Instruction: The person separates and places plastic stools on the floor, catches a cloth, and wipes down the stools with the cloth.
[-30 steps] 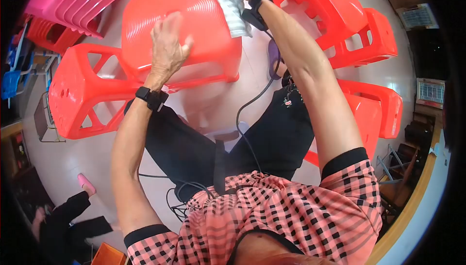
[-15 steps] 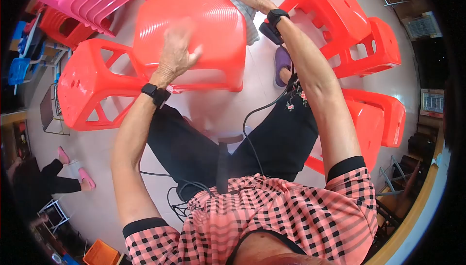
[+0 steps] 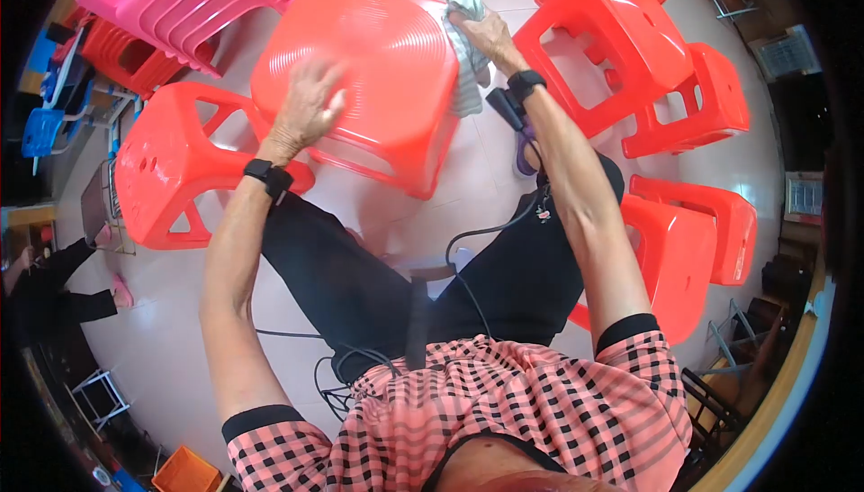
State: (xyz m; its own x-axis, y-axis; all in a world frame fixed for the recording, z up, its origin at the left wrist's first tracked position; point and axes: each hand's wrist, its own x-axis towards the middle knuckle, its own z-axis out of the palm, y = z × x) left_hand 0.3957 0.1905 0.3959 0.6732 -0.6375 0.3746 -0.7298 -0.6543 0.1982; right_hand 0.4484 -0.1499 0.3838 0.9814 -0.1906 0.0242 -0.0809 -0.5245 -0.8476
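A large red plastic stool (image 3: pixel 387 60) with a ringed top stands in front of me, slightly tilted in view. My left hand (image 3: pixel 308 105) rests on the near left part of its top, fingers apart and a little blurred, holding nothing. My right hand (image 3: pixel 486 37) is closed on a grey-and-white striped cloth (image 3: pixel 466 73). The cloth lies against the stool's right edge and hangs down beside it. Black bands with small devices are on both my wrists.
A red stool (image 3: pixel 162 163) lies tipped at the left, with stacked pink stools (image 3: pixel 189 6) behind. More red stools (image 3: pixel 643 42) stand at the right. A black cable (image 3: pixel 472 289) crosses my lap. Another person's legs (image 3: pixel 72 285) and an orange crate (image 3: pixel 186 472) are at lower left.
The red stool has turned, its near right corner now lower in view. My right hand and the cloth have moved right and down along its edge. My left hand has shifted slightly left.
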